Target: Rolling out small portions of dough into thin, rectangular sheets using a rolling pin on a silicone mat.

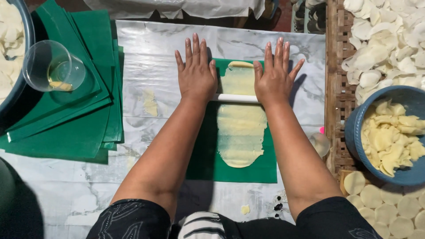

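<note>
A long thin sheet of pale yellow dough [241, 132] lies on a green plastic sheet [208, 163] on the marble-patterned surface. A white rolling pin [234, 98] lies across the dough near its far end. My left hand [196, 73] presses flat on the pin's left end, fingers spread. On the pin's right end rests my right hand [274, 75], palm down, fingers spread as well. Both palms hide the ends of the pin.
A stack of green sheets [84, 110] lies at left with a clear plastic cup [53, 66] on it. A blue bowl [354, 132] of yellow slices sits at right. White round pieces [385, 40] cover a woven tray; a bowl rim [26, 31] shows far left.
</note>
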